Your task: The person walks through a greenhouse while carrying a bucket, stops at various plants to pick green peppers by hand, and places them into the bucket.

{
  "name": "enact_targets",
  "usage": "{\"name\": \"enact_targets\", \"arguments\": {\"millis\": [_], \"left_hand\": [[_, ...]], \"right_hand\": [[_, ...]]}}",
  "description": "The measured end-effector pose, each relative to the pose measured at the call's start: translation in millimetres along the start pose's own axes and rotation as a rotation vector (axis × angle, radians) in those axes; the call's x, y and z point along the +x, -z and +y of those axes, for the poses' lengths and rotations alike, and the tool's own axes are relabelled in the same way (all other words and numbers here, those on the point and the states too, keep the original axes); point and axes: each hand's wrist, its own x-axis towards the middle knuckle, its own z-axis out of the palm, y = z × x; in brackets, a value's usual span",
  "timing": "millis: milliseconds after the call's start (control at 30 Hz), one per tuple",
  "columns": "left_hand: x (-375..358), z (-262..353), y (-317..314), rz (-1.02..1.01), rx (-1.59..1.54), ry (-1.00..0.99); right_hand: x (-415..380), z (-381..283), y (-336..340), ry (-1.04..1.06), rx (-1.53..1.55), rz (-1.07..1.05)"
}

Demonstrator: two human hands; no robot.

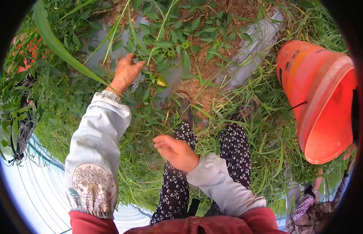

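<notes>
My left hand (128,73) reaches in among the leaves of a pepper plant (164,43). Its thumb and forefinger are apart, and I see nothing held between them; the other fingers are partly hidden. Just right of it hangs a small yellow-green pepper (162,82), not touched by the hand. Lower down, my right hand (176,153) hovers in front of my patterned trouser leg (174,171). Its fingers stretch to the left, and nothing shows in them. Both forearms wear pale sleeve covers (96,144).
On the right, an orange-red bucket (318,93) lies tilted on the grass, its mouth toward me. Grey plastic sheeting (253,48) and dry straw (203,62) cover the ground between plants. Another person (312,210) is at the lower right. More orange (27,50) shows behind leaves at far left.
</notes>
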Motion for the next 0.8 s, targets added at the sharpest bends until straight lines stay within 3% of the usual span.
{"name": "enact_targets", "arguments": {"millis": [67, 133, 200, 300, 333, 400, 467, 533, 567, 633, 700, 800], "left_hand": [[22.8, -7.2, -15.5, 0.066, 0.142, -0.02], [30.5, 10.3, -13.8, -0.104, 0.186, 0.106], [26.2, 17.8, -9.1, -0.017, 0.248, 0.087], [27.9, 24.2, 14.6, -0.086, 0.71, -0.379], [31.7, 33.6, 21.1, -0.084, 0.71, -0.381], [40.0, 58.3, 34.4, -0.283, 1.114, -0.482], [41.1, 86.3, 50.9, -0.278, 1.146, -0.523], [40.5, 101.0, 59.6, 0.211, 0.884, -0.715], [39.2, 101.5, 63.7, 0.21, 0.883, -0.712], [39.2, 97.2, 77.0, -0.157, 0.366, -0.341], [35.3, 58.1, 71.3, -0.31, 0.368, -0.163], [29.6, 0.4, 47.0, -0.348, 0.194, -0.007]], "right_hand": [[-1.7, 0.8, 1.7, -0.024, 0.015, -0.003], [-1.9, 2.4, 2.8, -0.014, -0.015, 0.01], [-2.4, -2.2, 4.1, -0.035, 0.017, 0.007], [-3.4, -2.4, 2.5, -0.054, 0.028, -0.001], [-3.0, -3.0, 2.4, -0.051, 0.01, -0.004], [-1.3, -2.9, 2.4, -0.051, 0.014, 0.002], [-1.8, -2.4, 2.5, -0.056, 0.017, 0.011], [-2.1, -1.5, 2.1, -0.024, 0.045, 0.016], [-3.3, -1.0, 2.1, -0.027, 0.045, 0.014], [-3.9, -2.6, 3.3, -0.036, 0.06, 0.013], [-5.3, -4.8, 7.6, -0.011, 0.058, 0.022], [-10.2, -2.5, 8.1, -0.004, 0.062, 0.029]]}}
